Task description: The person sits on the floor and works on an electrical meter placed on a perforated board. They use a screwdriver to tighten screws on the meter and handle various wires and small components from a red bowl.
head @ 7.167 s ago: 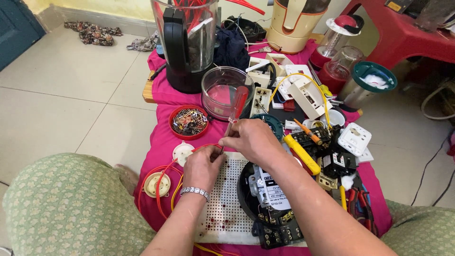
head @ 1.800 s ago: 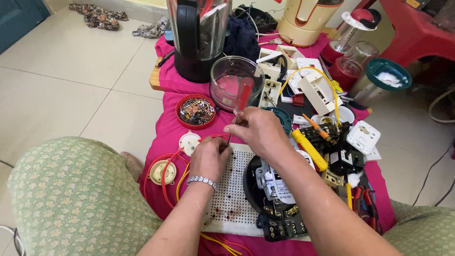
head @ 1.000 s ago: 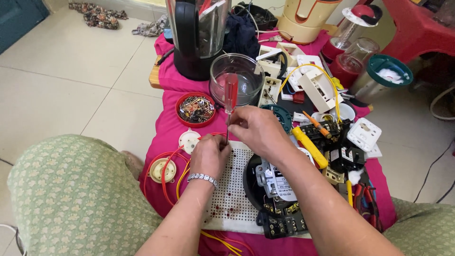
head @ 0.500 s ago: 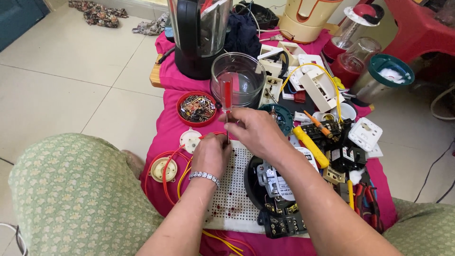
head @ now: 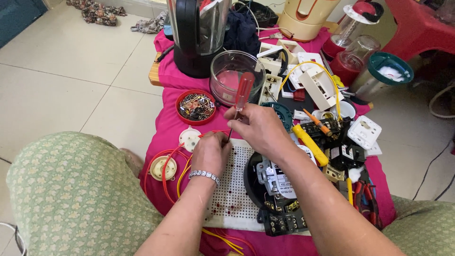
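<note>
The right hand (head: 258,130) is closed around a screwdriver with a red transparent handle (head: 244,91), which stands almost upright with the tip pointing down to the top edge of a white perforated board (head: 237,189). The left hand (head: 211,152) is just beside it, fingers curled together at the place where the tip meets the board; it seems to pinch a small part or a wire end there, but the fingers hide it, so I cannot tell exactly what. The two hands are close, almost touching. A red wire (head: 166,178) runs in loops from the left hand to a round white lamp holder (head: 162,167) on the pink cloth (head: 166,137). Behind the hands stand a red lid full of small screws (head: 195,106) and a clear glass bowl (head: 231,76). On the right part of the board lies a black round meter base (head: 275,187), and near it a yellow tool handle (head: 310,144).
</note>
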